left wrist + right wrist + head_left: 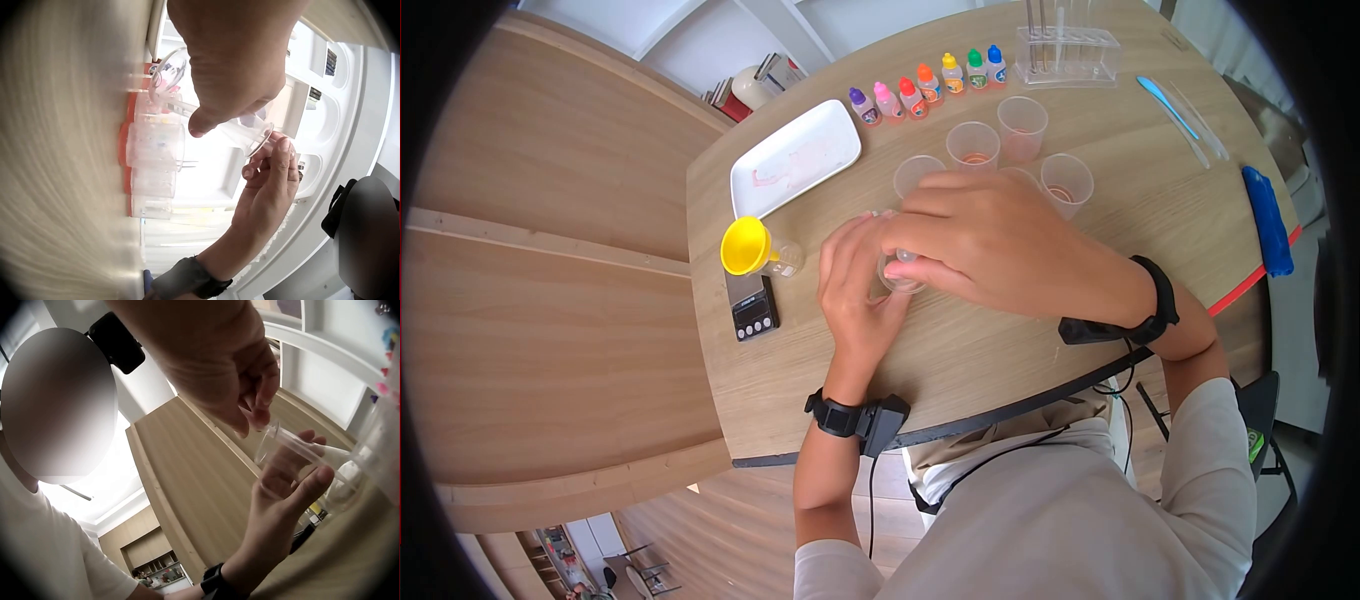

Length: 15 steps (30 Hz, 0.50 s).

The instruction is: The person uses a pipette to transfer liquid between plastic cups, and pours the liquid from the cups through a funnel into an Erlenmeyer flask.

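Observation:
My left hand (858, 270) holds a clear conical flask (245, 134) by its sides, the thumb on one side and the fingers on the other. A thin clear rod (301, 446) runs down inside the flask. Over the flask's mouth, my right hand (1000, 245) pinches the rod's upper end between thumb and fingers. From the head view my right hand covers much of the flask. Just beyond my hands stand several clear plastic cups (973, 148), some with a little reddish liquid at the bottom.
Left of my hands are a yellow funnel (746, 246), a small glass vessel (785, 260) and a digital scale (752, 310). Farther back are a white tray (830, 150), several small dropper bottles (929, 87) and a test tube rack (1068, 58). A blue roll (1267, 222) lies at the right edge.

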Available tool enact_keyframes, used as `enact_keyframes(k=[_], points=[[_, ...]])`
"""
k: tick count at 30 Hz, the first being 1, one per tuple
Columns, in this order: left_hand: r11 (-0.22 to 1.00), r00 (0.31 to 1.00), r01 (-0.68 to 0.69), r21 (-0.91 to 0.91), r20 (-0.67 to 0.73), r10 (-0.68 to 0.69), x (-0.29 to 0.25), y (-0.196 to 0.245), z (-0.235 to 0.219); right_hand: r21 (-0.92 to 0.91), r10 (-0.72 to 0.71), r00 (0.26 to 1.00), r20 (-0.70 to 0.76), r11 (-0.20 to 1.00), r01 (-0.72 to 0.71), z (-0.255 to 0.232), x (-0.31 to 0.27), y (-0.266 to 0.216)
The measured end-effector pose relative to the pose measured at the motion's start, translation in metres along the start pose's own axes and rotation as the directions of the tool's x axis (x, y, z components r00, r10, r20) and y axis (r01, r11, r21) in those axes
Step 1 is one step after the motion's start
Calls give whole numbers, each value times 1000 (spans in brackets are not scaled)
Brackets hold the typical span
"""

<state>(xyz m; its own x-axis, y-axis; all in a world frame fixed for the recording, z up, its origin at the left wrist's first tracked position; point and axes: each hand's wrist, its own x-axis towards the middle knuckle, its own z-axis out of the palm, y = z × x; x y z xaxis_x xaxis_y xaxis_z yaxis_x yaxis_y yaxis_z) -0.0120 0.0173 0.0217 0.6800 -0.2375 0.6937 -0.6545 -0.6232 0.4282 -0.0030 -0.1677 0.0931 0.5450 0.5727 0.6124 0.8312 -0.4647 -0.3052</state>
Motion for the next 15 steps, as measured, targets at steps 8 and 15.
enact_keyframes(k=[8,15], points=[[1000,1000,10,-16,10,-10,-1,1,0,33,-32,993,-111,999,35,4,1,2],[1000,1000,14,-18,3,-14,0,1,2,25,-8,999,-35,1000,8,3,-2,2]])
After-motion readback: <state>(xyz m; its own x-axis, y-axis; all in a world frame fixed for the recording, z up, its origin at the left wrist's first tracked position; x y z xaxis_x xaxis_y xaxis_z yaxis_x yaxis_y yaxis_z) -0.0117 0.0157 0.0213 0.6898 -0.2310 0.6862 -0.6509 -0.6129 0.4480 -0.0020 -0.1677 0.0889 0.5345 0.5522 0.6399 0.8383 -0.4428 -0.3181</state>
